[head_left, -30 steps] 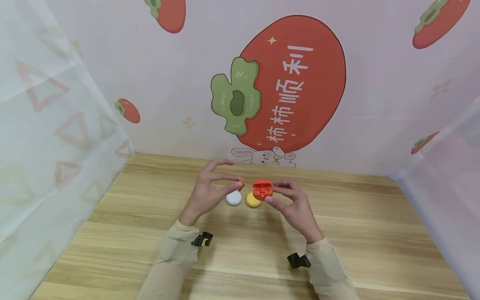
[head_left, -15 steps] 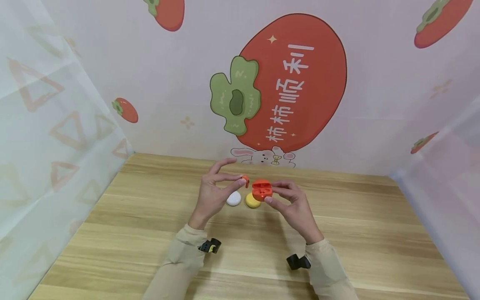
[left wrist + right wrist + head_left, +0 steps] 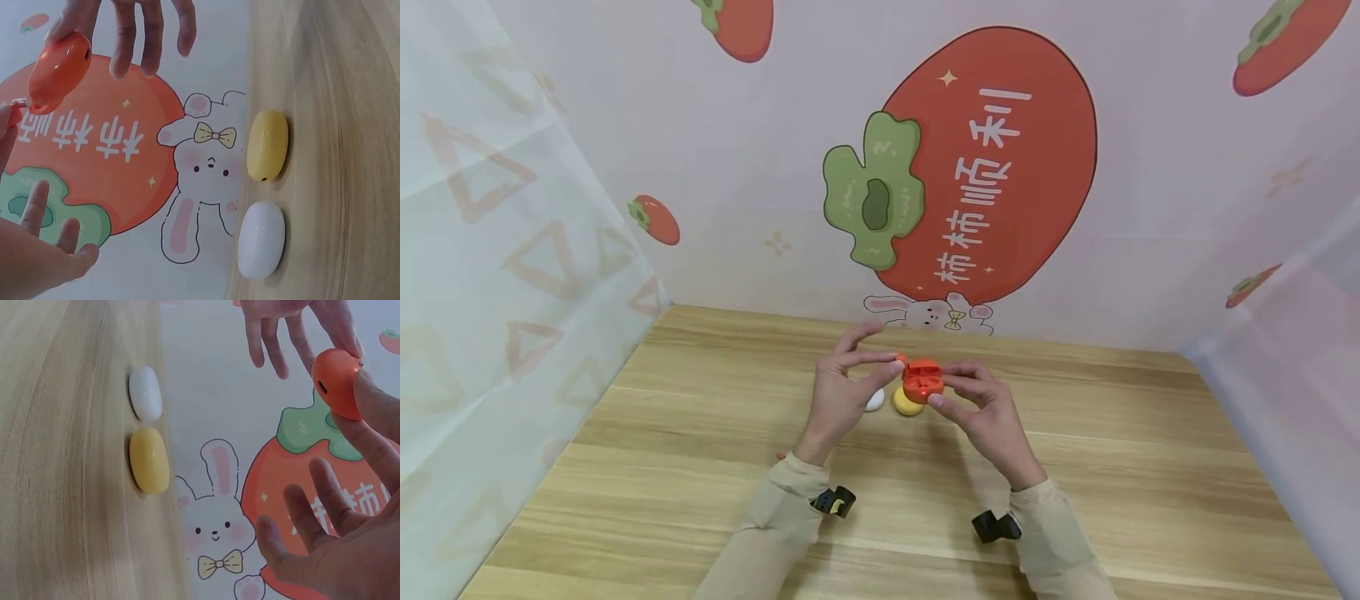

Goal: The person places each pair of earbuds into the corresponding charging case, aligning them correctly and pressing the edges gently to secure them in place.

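Right hand (image 3: 981, 408) gripping open orange case (image 3: 923, 380) — left hand (image 3: 842, 392) pinching earbud (image 3: 900, 360) just left of, touching its rim.

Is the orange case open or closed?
Open. The small orange plastic earbud case in the right hand has its lid tipped up, showing hollows inside.

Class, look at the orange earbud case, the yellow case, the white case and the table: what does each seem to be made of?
Orange earbud case: likely moulded plastic, smooth with a soft sheen.
Yellow case: likely glossy plastic, with highlights on its rounded shell.
White case: the same rounded shell, seemingly plastic.
Table: wood-look surface with a visible grain pattern; solid wood or laminate cannot be told.
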Tool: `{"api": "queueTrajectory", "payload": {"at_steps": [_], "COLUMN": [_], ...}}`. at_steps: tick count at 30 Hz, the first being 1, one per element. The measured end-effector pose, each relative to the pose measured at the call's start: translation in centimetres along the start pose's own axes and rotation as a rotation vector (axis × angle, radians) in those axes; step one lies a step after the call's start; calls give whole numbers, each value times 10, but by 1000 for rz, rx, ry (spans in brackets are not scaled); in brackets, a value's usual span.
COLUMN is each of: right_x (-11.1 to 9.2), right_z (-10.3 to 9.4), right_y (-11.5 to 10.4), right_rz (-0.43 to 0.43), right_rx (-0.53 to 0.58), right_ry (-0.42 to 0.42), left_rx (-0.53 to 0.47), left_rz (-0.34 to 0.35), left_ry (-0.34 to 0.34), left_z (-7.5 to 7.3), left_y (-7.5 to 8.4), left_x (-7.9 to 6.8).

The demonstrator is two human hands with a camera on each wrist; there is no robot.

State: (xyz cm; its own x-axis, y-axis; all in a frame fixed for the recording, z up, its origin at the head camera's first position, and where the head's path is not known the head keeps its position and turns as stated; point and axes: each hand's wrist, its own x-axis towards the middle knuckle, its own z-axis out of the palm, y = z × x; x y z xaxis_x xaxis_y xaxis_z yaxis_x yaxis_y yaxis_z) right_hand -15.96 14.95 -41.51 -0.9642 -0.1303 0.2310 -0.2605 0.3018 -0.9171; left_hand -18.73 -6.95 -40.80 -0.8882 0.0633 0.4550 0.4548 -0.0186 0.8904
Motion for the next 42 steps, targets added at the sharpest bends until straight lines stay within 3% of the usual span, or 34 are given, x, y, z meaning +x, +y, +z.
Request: {"api": "queueTrajectory", "payload": {"at_steps": [11, 25, 42], "right_x": [1, 0, -1], "right_z": [4, 5, 4], "right_y": [1, 3, 1], "right_rz": [22, 7, 1], "right_rx": [8, 42, 59], "right_ry": [7, 65, 93], "left_rx": [-48, 46, 132], "left_rz": [-14, -63, -134], "left_ry": [10, 9, -58], "left_z": [12, 18, 16], "left_y": [-1, 0, 5], "left_x": [-2, -7, -8]}}
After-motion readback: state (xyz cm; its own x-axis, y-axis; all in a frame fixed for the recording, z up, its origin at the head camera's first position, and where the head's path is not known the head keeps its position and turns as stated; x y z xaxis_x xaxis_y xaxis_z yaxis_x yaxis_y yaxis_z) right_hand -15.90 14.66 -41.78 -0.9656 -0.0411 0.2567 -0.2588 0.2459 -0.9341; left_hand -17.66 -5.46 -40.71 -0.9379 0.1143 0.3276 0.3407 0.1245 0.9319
